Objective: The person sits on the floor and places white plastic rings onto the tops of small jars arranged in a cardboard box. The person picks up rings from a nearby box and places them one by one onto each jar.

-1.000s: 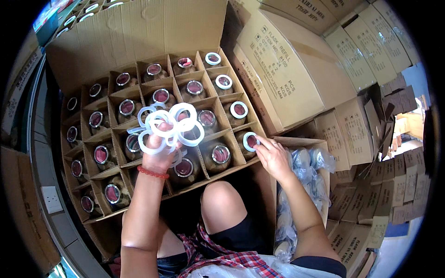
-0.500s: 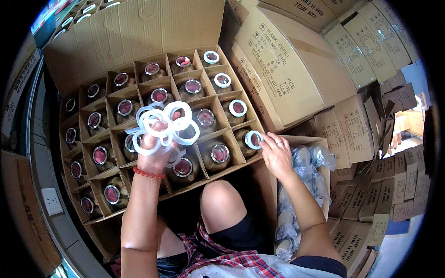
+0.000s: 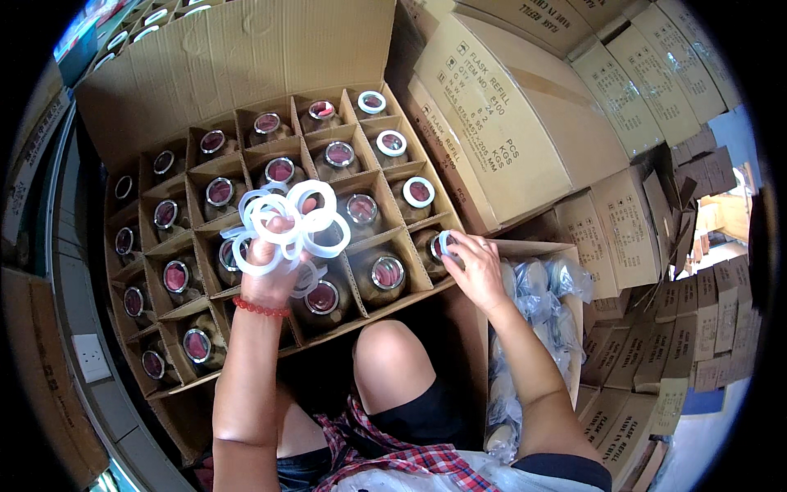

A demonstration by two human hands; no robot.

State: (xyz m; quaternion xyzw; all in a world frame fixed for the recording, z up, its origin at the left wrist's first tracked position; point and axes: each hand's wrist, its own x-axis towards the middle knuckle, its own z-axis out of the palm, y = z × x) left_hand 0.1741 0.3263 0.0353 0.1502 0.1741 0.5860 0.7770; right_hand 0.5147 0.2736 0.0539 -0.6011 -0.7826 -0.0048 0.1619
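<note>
A bunch of white plastic rings hangs about the fingers of my left hand, which is closed and held above the flasks. My right hand pinches another white ring at the mouth of the near right glass flask. My fingers cover part of that ring, so I cannot tell how it sits. Behind this flask, in the rightmost row, several flasks wear a white ring around the mouth. Other flasks, such as the glass flask beside it, show bare silvery rims.
The flasks stand upright in an open divided carton. At right a narrower box holds plastic-wrapped items. Closed cartons are stacked behind and to the right. My bent knee is close to the carton's front edge.
My right hand has shifted slightly left, and its fingers now reach over the ring at the flask mouth. My left hand and its rings have hardly moved.
</note>
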